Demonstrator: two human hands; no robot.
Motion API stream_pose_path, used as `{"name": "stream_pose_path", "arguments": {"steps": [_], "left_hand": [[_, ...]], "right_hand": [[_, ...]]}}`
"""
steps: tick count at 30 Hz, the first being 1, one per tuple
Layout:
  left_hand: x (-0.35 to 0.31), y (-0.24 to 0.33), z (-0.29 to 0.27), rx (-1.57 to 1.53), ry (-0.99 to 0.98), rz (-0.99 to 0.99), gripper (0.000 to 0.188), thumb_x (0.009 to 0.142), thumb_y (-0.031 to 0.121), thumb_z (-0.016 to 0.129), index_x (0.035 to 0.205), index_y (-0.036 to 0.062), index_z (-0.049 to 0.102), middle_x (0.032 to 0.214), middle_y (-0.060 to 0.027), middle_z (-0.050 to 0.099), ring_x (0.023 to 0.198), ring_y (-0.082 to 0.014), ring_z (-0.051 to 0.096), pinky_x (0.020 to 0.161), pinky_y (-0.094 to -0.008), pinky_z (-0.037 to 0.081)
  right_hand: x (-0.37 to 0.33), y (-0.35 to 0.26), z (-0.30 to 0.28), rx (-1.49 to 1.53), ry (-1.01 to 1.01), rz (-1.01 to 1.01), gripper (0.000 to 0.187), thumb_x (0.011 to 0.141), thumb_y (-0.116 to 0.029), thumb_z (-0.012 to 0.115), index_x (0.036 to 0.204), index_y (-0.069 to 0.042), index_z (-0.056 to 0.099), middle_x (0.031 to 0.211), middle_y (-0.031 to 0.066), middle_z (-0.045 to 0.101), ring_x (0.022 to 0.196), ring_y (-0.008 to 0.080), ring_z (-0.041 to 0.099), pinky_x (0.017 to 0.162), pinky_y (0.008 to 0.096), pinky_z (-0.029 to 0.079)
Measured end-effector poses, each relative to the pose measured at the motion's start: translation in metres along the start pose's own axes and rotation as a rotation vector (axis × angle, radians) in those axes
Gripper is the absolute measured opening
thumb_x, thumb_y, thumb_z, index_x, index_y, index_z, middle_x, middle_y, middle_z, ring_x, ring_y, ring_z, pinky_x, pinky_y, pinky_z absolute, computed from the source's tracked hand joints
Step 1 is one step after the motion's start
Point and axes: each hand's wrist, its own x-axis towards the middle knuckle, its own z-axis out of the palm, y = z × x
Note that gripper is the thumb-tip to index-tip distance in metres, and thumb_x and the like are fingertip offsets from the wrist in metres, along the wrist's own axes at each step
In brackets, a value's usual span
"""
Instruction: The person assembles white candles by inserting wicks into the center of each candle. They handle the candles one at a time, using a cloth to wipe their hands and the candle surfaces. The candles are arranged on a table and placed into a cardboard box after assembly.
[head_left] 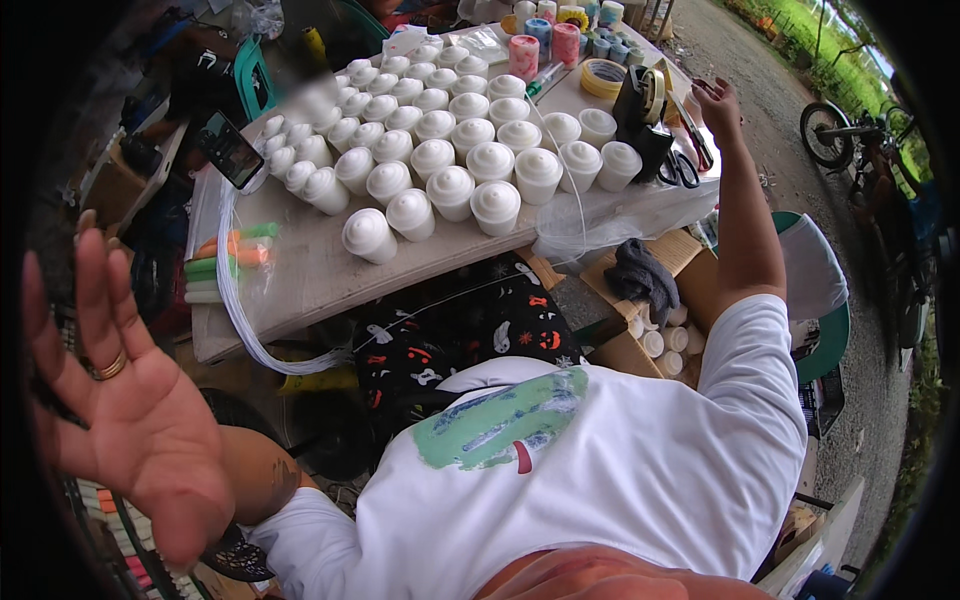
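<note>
Up near-left, the left hand (120,400) is spread wide, holding nothing; the right hand (718,100) reaches open toward the tape dispenser (642,105) at the tabletop's (310,280) far-right edge, beside rows of white caps (450,150).

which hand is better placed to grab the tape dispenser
Right, most likely. The right hand is stretched out open just beside the black tape dispenser on the table. The left hand is raised, open and empty, well off the table's left side.
</note>
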Motion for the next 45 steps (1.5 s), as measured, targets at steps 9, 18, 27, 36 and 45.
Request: {"name": "stream_pose_path", "arguments": {"steps": [9,18,27,36,45], "left_hand": [[-0.062,-0.011,0.055,-0.533,-0.706,-0.351,0.058,0.082,-0.003,0.065,0.132,0.0249,0.053,0.135,-0.0255,0.050,0.121,-0.0389,0.053,0.103,-0.0577,0.030],[-0.130,-0.042,0.004,-0.181,-1.032,-0.586,0.054,0.088,0.027,0.067,0.137,0.0136,0.050,0.135,-0.0124,0.051,0.124,-0.0286,0.049,0.106,-0.0490,0.032],[-0.279,-0.106,-0.063,0.586,-0.596,-1.423,0.065,0.084,0.037,0.068,0.137,0.0050,0.047,0.138,-0.0232,0.046,0.128,-0.0378,0.044,0.106,-0.0423,0.037],[-0.365,-0.155,-0.049,0.961,-0.594,-1.236,0.032,0.083,0.033,0.069,0.108,0.0129,0.068,0.122,-0.0104,0.060,0.114,-0.0317,0.055,0.096,-0.0461,0.041],[-0.280,-0.110,-0.042,0.666,-0.535,-1.055,0.016,0.081,0.022,0.071,0.086,0.0073,0.069,0.080,-0.0113,0.068,0.074,-0.0279,0.065,0.064,-0.0374,0.050]], "right_hand": [[-0.244,-0.048,-0.045,-0.186,-0.019,-0.332,0.028,0.091,-0.004,0.059,0.118,-0.008,0.064,0.114,0.0126,0.062,0.103,0.0254,0.060,0.091,0.0343,0.046],[-0.393,-0.132,0.012,0.068,-0.854,-0.890,0.041,0.073,-0.001,0.068,0.114,-0.006,0.064,0.111,0.0124,0.061,0.111,0.0311,0.055,0.094,0.0405,0.046],[-0.427,-0.137,0.151,-0.389,-1.246,-0.789,0.064,0.074,-0.025,0.074,0.131,-0.009,0.052,0.126,0.0128,0.056,0.121,0.0308,0.051,0.102,0.0478,0.039],[-0.432,-0.132,0.153,-0.602,-1.275,-0.841,0.056,0.068,-0.031,0.077,0.116,-0.009,0.059,0.120,0.0107,0.059,0.114,0.0285,0.054,0.094,0.0462,0.042],[-0.398,-0.151,0.083,-0.223,-1.377,-0.586,0.038,0.083,-0.028,0.065,0.117,-0.011,0.063,0.118,0.0134,0.061,0.113,0.0330,0.055,0.096,0.0440,0.042]]}}
